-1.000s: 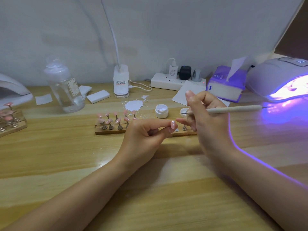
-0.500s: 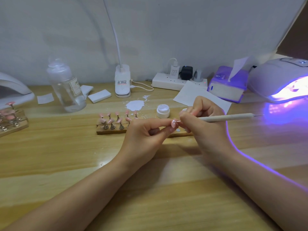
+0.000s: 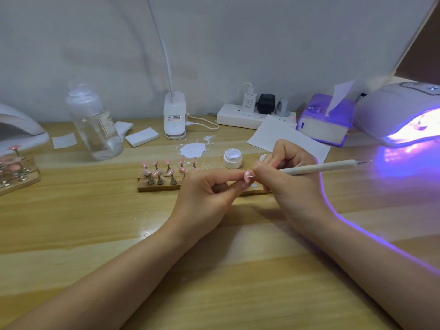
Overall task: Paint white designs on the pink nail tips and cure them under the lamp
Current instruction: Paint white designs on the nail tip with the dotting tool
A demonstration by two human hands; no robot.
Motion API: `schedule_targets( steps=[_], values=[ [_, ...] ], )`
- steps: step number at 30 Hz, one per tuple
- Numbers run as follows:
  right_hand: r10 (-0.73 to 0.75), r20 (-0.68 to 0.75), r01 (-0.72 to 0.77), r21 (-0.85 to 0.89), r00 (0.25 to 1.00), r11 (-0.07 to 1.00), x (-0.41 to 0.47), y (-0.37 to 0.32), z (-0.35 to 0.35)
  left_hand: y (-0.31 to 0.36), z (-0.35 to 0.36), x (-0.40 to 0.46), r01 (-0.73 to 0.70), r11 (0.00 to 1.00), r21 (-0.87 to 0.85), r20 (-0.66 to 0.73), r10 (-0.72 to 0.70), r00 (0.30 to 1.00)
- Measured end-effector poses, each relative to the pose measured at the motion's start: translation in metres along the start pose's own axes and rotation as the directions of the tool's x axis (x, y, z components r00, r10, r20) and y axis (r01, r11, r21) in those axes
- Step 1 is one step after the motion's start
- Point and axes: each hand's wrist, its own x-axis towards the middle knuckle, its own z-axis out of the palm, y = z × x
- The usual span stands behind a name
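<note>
My left hand (image 3: 209, 191) pinched one pink nail tip (image 3: 247, 175) between my thumb and finger, over the middle of the table (image 3: 71, 222). My right hand (image 3: 290, 184) held the thin white pen (image 3: 319, 168) tight, and its tiny point touched that nail tip. Both hands were just in front of the long wooden holder (image 3: 152, 185), which stood in the middle of the table with more pink nail tips (image 3: 166, 167) on little stands. The small white paint jar (image 3: 232, 158) sat open just behind my hands, next to a white splat of paint (image 3: 192, 150). The lit curing lamp (image 3: 400, 113) glowed purple at the far right corner, well apart from my hands. A clear bottle (image 3: 95, 125) stood toward the far left, and a second wooden holder (image 3: 16, 173) sat at the left edge. The near side of the table, under my arms, was bare wood with lots of room.
</note>
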Motion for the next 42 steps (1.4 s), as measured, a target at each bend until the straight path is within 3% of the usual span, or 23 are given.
schedule_targets(
  steps=[29, 37, 42],
  values=[
    [-0.038, -0.008, 0.038, -0.041, 0.999, 0.998, 0.0003, 0.0034, -0.0016, -0.0036, 0.0007, 0.0003, 0.000, 1.000, -0.011, -0.002, 0.000, 1.000],
    [0.071, -0.003, -0.068, 0.250, 0.997, 0.966, 0.0017, 0.0034, -0.0010, -0.0044, 0.0010, 0.0002, 0.018, 1.000, -0.014, 0.025, -0.018, 1.000],
    [-0.003, -0.002, 0.003, 0.133, 1.000, 0.991, 0.0013, 0.0019, 0.0001, -0.0037, -0.0004, 0.0000, 0.009, 1.000, -0.018, 0.045, -0.008, 0.999]
  ],
)
